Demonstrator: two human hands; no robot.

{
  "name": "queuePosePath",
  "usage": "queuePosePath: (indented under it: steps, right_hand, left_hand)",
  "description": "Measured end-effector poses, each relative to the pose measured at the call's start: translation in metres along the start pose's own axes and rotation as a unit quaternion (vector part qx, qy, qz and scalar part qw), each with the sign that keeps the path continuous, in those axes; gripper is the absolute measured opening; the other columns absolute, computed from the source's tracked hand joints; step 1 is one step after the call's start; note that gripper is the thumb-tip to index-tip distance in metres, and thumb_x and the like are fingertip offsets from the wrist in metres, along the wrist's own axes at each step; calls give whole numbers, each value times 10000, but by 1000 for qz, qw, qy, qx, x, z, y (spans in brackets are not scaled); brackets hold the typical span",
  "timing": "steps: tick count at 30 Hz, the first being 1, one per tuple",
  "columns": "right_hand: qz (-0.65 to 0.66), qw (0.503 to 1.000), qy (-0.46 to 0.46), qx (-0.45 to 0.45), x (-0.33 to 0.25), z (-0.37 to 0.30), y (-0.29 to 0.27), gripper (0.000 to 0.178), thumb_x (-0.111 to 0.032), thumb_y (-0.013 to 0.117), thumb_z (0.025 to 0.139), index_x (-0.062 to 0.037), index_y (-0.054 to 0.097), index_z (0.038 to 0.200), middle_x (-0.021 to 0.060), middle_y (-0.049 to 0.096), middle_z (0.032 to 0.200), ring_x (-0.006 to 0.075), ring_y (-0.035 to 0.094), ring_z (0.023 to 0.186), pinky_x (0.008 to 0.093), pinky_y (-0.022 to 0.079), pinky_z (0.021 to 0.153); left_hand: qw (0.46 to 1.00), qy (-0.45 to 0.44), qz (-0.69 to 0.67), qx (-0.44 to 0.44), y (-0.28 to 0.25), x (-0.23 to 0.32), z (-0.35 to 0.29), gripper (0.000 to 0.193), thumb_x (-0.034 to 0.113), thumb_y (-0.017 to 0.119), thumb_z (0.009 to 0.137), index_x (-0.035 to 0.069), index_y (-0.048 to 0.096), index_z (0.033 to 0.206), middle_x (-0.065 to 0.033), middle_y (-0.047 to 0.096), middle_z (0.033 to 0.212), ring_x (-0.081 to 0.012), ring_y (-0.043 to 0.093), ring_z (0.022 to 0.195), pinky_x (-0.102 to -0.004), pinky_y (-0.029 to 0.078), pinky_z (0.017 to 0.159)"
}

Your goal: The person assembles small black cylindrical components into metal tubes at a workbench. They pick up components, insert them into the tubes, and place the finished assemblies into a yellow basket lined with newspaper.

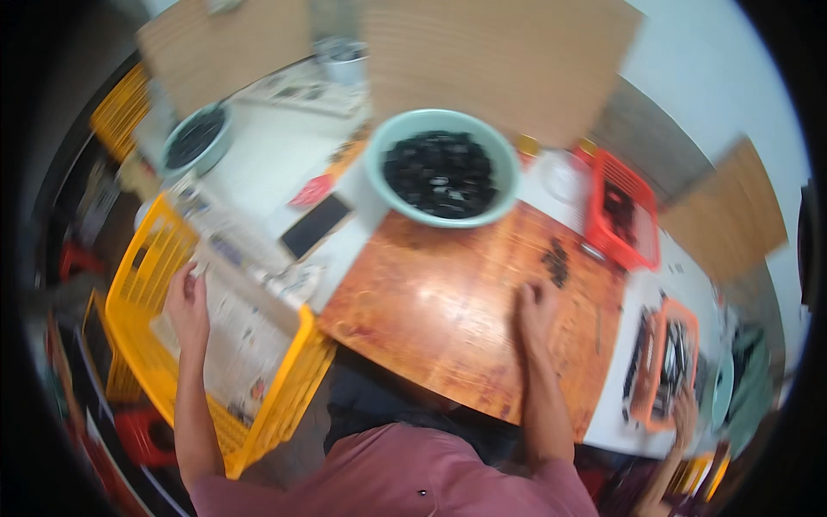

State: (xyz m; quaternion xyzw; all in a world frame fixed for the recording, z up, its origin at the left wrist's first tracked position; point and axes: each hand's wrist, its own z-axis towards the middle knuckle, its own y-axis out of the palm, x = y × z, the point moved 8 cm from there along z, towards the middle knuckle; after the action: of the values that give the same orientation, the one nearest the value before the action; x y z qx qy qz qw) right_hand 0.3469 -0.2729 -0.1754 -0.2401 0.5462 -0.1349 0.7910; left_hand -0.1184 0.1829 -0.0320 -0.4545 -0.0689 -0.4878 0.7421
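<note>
My left hand (187,302) is over the yellow plastic crate (306,340), near its far left side. Its fingers are curled toward the thumb; whether a small piece is between them is too blurred to tell. Sheets of newspaper (226,323) line the crate. My right hand (537,308) rests on the reddish-brown wooden board (431,297), its fingers closed and what they hold hidden. Just beyond it lies a small cluster of dark pieces (556,262). At the board's far edge stands a pale green basin (376,177) full of shiny black pieces (439,172).
Left of the basin lie a dark phone (316,226) and a pink-red piece (312,189). Another green basin (222,138) stands farther left. On the right are a red basket (648,226) and an orange basket (660,366), with another person's hand (685,415) at the latter.
</note>
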Motion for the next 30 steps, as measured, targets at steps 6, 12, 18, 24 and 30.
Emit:
queuePosePath:
  steps: [6, 12, 18, 24, 30]
  right_hand:
    - [-15, 999, -12, 46, -10, -4, -8, 170, -179, 683, 878, -23, 689, 947, 167, 668, 891, 306, 662, 852, 412, 523, 778]
    - [125, 987, 42, -86, -17, -2, -29, 226, -161, 698, 885, 16, 685, 1024, 161, 704, 982, 266, 687, 879, 395, 542, 797]
    - [-11, 997, 43, -57, -25, -12, -147, 252, -179, 701, 901, 17, 670, 1056, 161, 697, 1038, 257, 685, 874, 393, 548, 791]
    - [-194, 969, 67, 137, 27, -35, -296, 223, -195, 724, 887, -66, 702, 1067, 134, 723, 1045, 313, 712, 905, 407, 560, 797]
    - [-355, 889, 250, 144, 125, -29, -401, 298, -207, 669, 873, -24, 707, 1104, 225, 716, 1115, 378, 687, 1061, 465, 529, 920]
  left_hand:
    - [948, 205, -151, -191, 96, 182, -27, 291, -17, 637, 897, 13, 654, 1187, -112, 630, 986, -206, 580, 783, -317, 487, 708]
    - [872, 311, -152, -347, 229, 291, -108, 495, 122, 716, 883, 26, 556, 1341, -223, 551, 1364, -416, 521, 1289, -458, 431, 1075]
    - [866, 297, -84, -392, 310, 329, -169, 627, 321, 640, 957, 58, 445, 1492, -191, 353, 1599, -382, 299, 1489, -561, 200, 1214]
    - [875, 272, -20, -399, 321, 323, -175, 608, 364, 589, 983, 70, 444, 1495, -168, 310, 1633, -374, 244, 1519, -620, 117, 1219]
    - [873, 292, -32, -389, 326, 322, -177, 561, 339, 588, 987, 41, 480, 1450, -190, 339, 1602, -371, 255, 1512, -607, 126, 1226]
